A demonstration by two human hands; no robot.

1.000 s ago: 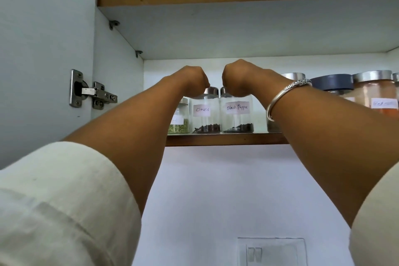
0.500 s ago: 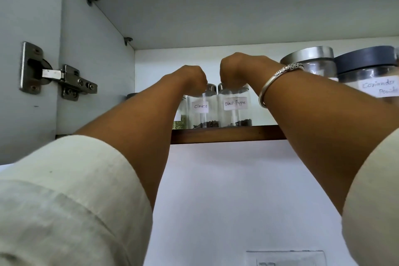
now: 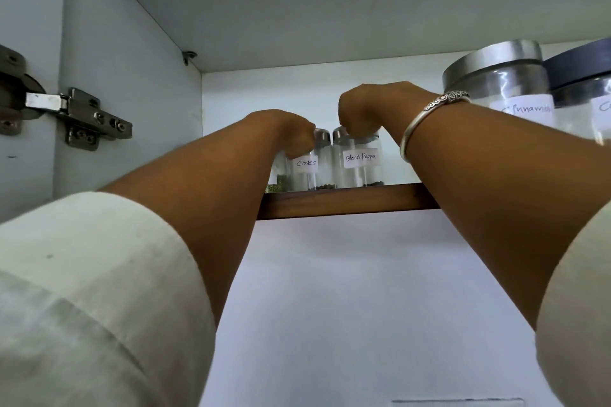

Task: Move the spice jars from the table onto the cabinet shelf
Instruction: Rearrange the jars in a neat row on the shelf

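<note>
Both arms reach up into the cabinet. My left hand (image 3: 291,134) grips the top of the glass jar labelled Cloves (image 3: 310,168), which stands on the wooden shelf (image 3: 347,201). My right hand (image 3: 367,112), with a silver bangle on the wrist, grips the top of the jar labelled Black Pepper (image 3: 360,165) right beside it. Both jars are upright with dark spice at the bottom. A third jar with green contents (image 3: 279,180) stands left of the cloves jar, mostly hidden by my left arm.
Two larger jars stand at the right on the shelf: a steel-lidded Cinnamon jar (image 3: 499,82) and a dark-lidded jar (image 3: 588,76). A door hinge (image 3: 76,116) is on the left cabinet wall. The shelf above is close overhead.
The view has moved closer and tilted up, so the jars look smaller and farther back on the shelf. Both hands still hold the jar tops.
</note>
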